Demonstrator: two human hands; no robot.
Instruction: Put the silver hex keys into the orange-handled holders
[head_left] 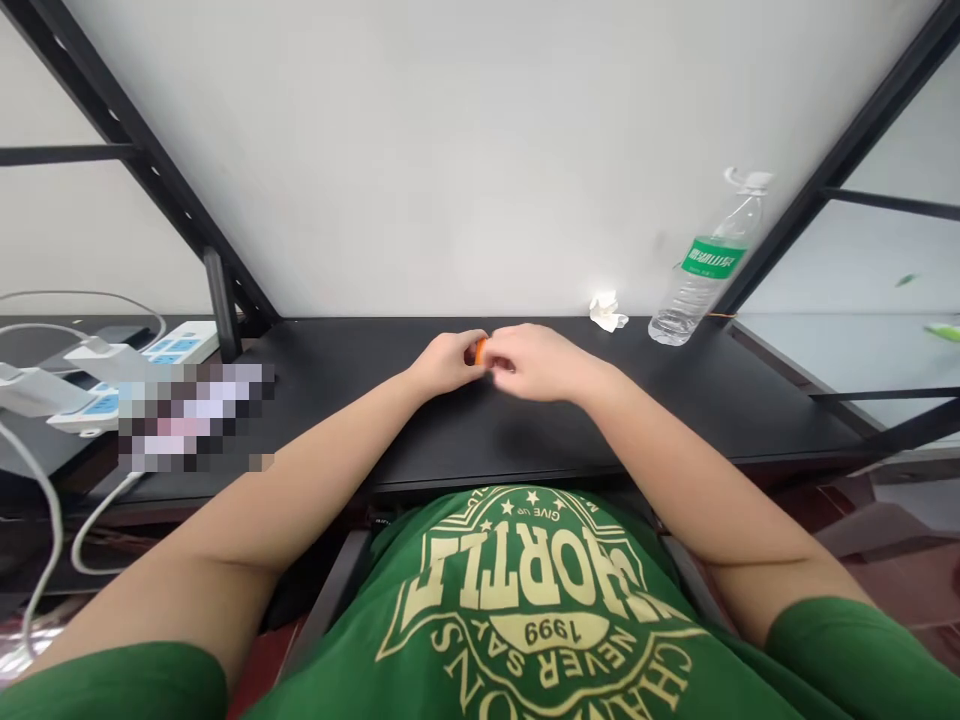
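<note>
Nearest: green T-shirt [540,620] with cream lettering, "1999" legible; both forearms extended over a black desktop [337,430]. On the left side, a flat item [199,415] is obscured by pixelation, a white cable [94,520] running to its near end. Just beyond it, a white power strip [180,345] with blue socket faces; white charging adapters [112,362] plugged in.

Mid-desk: a small orange object [481,351] is held between the hands, above the desktop, mostly covered by fingers; its full shape cannot be told. It is gripped between thumb and fingers of the left hand [450,362]. The right hand [536,362] is brought against it, fingers curled; whether it is also pinched there cannot be told.

Farther, right of the hands: crumpled white tissue [607,311] near the wall; beside it, well apart from the hands, a clear plastic bottle [709,265], green-labelled, white-capped. Behind: pale wall [450,150], flanked by black metal frames [165,190].
</note>
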